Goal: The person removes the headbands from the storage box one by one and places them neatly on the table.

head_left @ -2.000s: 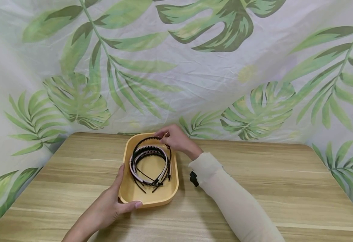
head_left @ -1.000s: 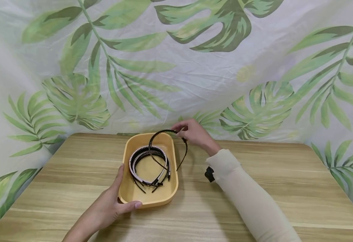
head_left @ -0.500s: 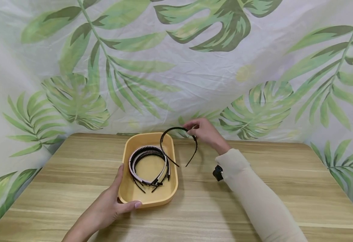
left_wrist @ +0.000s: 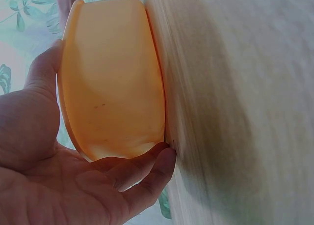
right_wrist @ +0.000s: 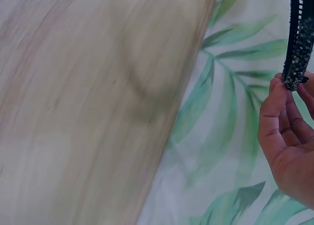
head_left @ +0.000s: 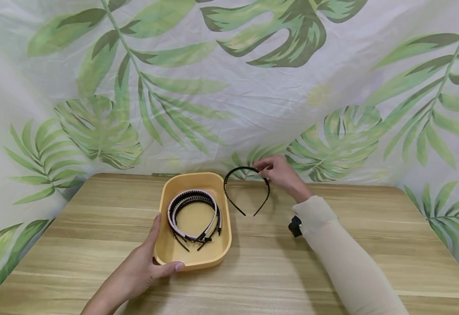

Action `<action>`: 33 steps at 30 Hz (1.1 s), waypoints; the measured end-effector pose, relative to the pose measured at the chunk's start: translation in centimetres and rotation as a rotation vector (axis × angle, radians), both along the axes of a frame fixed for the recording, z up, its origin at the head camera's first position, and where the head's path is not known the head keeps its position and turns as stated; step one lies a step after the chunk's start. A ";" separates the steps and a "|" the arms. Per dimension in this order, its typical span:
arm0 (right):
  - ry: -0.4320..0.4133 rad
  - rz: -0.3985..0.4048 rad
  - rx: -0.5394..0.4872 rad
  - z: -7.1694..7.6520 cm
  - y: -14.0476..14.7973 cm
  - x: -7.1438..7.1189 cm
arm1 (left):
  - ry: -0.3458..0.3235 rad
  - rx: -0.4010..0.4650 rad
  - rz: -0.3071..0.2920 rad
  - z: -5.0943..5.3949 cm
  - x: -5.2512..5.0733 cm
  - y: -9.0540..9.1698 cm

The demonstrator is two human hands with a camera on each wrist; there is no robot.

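Headband [head_left: 242, 168]: black, toothed, upright with tips pointing down, just right of the yellow tray [head_left: 192, 221], over the wooden surface [head_left: 371, 218]
Right hand [head_left: 282, 173]: fingers pinching the headband's arch, right of its top
Left hand [head_left: 147, 262]: fingers and thumb gripping the tray's near-left corner
Inside tray: nested headbands [head_left: 195, 193], black and pale
Backdrop [head_left: 253, 109]: leaf-printed cloth

A wood-grained surface [head_left: 402, 245] is being backed by a pale cloth [head_left: 249, 105]. Large green leaves [head_left: 310, 37] are being displayed across the cloth.
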State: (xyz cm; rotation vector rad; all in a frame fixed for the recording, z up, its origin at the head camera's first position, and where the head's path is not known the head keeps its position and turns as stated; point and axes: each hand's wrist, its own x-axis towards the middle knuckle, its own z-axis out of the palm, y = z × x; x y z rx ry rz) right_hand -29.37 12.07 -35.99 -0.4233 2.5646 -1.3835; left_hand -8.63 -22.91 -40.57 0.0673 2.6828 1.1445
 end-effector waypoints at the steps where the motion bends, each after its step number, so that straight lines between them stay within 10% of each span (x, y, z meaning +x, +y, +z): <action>1: -0.003 -0.006 0.003 -0.1 0.2 0.0 | -0.001 -0.001 0.000 0.0 0.0 0.0; 33: -0.002 -0.069 0.119 -3.8 1.8 -1.3 | -0.025 -0.009 0.001 0.3 -0.1 0.0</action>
